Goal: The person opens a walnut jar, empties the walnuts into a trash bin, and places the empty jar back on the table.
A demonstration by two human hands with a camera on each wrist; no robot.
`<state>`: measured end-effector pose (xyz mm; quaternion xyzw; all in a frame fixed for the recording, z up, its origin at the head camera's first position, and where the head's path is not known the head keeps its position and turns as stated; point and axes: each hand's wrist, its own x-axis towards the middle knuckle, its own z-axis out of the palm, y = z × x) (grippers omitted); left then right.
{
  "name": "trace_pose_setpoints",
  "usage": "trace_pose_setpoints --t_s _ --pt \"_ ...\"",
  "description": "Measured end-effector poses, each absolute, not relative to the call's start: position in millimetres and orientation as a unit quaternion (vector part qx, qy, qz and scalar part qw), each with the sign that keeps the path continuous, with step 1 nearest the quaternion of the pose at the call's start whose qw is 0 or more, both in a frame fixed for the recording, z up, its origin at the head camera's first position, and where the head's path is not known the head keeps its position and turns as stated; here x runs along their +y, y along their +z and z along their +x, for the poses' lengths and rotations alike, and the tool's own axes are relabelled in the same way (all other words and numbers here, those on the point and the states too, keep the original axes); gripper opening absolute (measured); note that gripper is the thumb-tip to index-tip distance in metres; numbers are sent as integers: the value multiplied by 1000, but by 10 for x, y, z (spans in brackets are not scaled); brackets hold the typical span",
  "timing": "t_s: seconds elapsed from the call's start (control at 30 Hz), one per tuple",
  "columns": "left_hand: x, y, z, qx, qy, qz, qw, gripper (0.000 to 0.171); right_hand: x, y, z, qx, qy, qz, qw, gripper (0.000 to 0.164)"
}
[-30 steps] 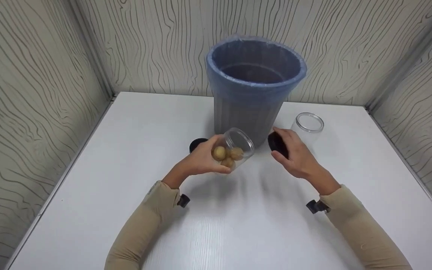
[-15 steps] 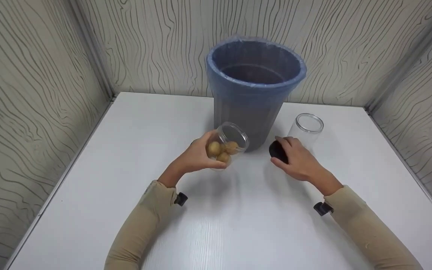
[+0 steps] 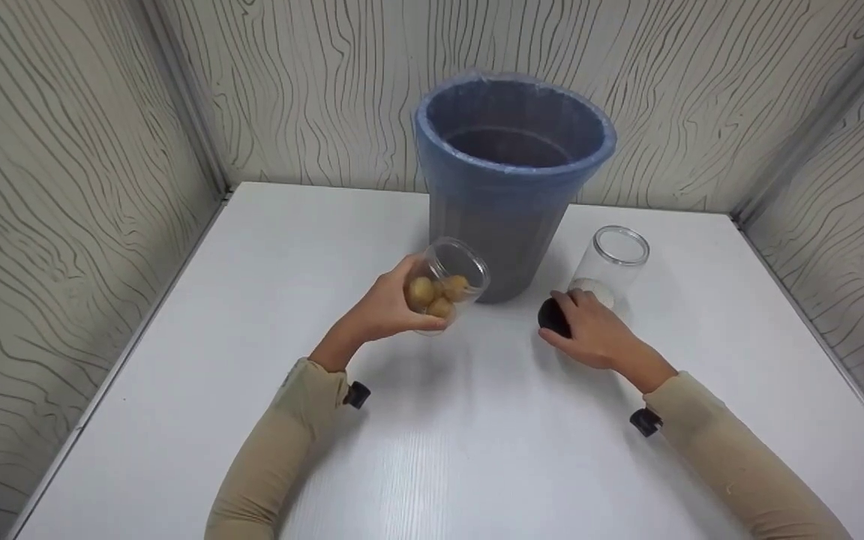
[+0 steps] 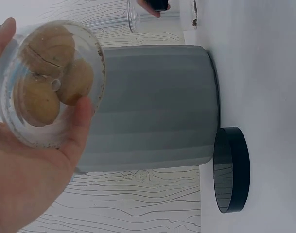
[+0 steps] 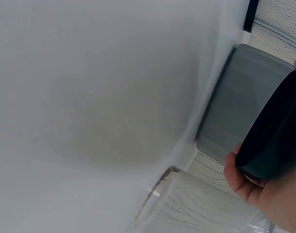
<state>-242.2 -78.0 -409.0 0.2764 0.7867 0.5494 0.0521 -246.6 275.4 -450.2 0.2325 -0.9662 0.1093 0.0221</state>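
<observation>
My left hand grips a clear jar around its side. The jar is tilted, its uncovered mouth facing the bin, and several round yellow-brown balls lie inside. In the left wrist view the balls show through the jar's round base. My right hand holds a black round lid low over the table, just in front of a second clear jar. The right wrist view shows fingers curled around the lid's edge, its hollow side turned towards the bin.
A grey bin with a blue liner stands upright at the back middle. Another black lid stands on its edge by the bin's foot, hidden in the head view. Wood-patterned panels enclose the white table.
My left hand has drawn the jar a little left and up in the head view. My right hand has lowered the lid nearer the table, turning its hollow side out of sight.
</observation>
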Motion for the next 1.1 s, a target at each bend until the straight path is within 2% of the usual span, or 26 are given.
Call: trace_pose_setpoints --t_s 0.27,0.5,1.1 --pt "-794 -4091 -2423 792 546 272 44 93 2783 -4665 -2512 -966 91 242 18 74" --pt "-812 -3753 -2196 787 550 274 59 84 2786 -4742 -2514 -966 63 248 25 73" --pt "-780 -3737 -2221 779 556 285 57 85 2760 -4781 -2512 -966 32 256 4 76"
